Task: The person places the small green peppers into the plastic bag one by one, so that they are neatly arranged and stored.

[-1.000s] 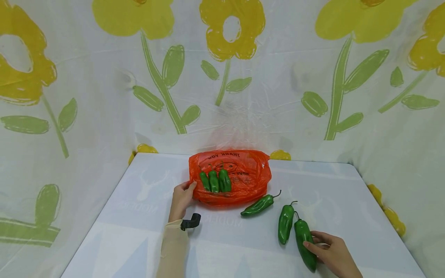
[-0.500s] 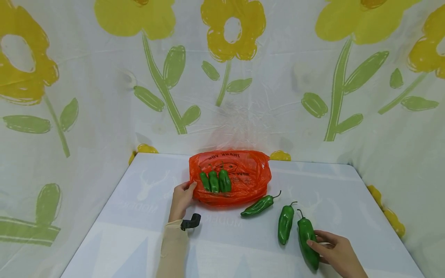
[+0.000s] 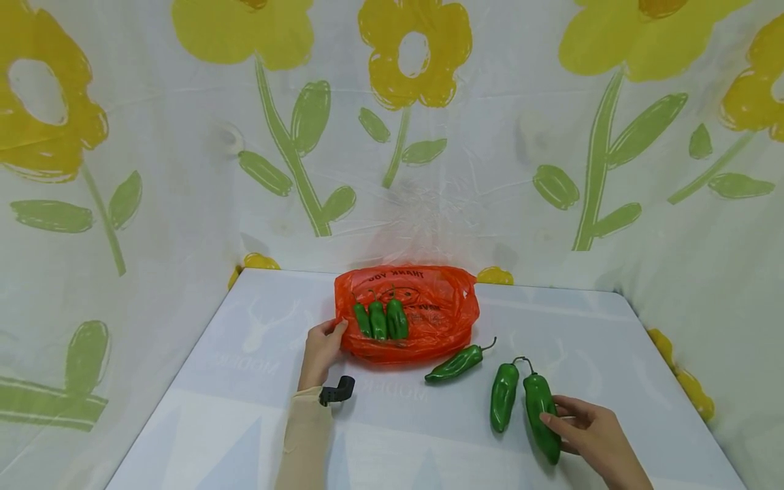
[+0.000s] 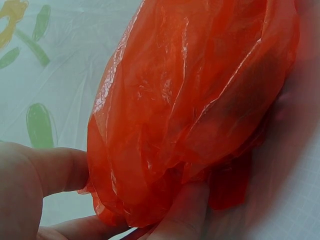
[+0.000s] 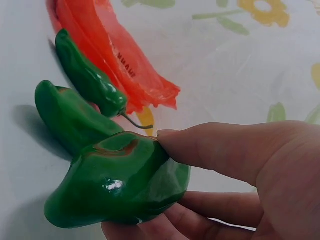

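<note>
A red plastic bag (image 3: 441, 327) lies at the back middle of the table with its mouth facing me. Three green peppers (image 3: 377, 320) rest side by side inside its left half. My left hand (image 3: 321, 350) pinches the bag's left edge; in the left wrist view the fingers (image 4: 185, 215) and thumb hold the gathered film. At the right, my right hand (image 3: 591, 435) grips a green pepper (image 3: 542, 418) between thumb and fingers, stem pointing away. Just left of it lies another pepper (image 3: 503, 398). A further pepper (image 3: 456, 364) lies tilted before the bag's right corner.
The white table (image 3: 233, 422) has faint printed patterns. A flower-printed sheet (image 3: 478, 177) stands close behind the table and along both sides. A black wrist camera (image 3: 337, 390) is strapped to the left sleeve.
My right hand has shifted the gripped pepper slightly away from me and to the right. My left hand, the bag and the other peppers keep their places.
</note>
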The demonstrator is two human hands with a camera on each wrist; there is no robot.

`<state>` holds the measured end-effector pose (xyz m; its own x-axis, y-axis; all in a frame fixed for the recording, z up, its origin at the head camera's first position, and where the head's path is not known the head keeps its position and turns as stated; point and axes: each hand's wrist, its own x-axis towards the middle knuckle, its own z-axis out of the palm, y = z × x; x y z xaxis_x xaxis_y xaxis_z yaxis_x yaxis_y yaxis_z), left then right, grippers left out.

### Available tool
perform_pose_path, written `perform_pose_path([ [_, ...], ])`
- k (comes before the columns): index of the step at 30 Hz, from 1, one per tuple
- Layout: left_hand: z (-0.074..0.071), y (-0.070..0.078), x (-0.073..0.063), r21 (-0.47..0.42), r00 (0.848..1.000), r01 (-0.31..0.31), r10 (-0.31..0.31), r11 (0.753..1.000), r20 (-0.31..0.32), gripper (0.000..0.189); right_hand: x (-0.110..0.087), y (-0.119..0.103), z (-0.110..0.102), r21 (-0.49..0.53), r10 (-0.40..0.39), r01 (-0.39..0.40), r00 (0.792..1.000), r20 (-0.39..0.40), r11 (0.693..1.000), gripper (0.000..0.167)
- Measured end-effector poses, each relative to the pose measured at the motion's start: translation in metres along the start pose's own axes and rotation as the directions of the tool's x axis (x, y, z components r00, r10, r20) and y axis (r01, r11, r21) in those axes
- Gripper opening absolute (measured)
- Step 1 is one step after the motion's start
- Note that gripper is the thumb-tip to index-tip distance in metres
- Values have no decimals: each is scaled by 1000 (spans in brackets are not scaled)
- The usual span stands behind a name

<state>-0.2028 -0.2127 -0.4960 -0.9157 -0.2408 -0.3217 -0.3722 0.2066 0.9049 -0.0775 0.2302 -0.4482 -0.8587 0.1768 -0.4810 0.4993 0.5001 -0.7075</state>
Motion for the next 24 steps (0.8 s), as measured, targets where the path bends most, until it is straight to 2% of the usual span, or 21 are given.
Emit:
perform_pose_path([
  [10, 0, 2, -1, 10, 1000, 8, -8, 1000, -4, 57, 2, -10, -3, 22, -53, 53, 999, 5, 998, 83],
  [24, 0, 2, -1, 11, 1000, 16, -16, 1000, -4, 57, 7, -32, -1, -8, -132, 132, 991, 6, 991, 78],
])
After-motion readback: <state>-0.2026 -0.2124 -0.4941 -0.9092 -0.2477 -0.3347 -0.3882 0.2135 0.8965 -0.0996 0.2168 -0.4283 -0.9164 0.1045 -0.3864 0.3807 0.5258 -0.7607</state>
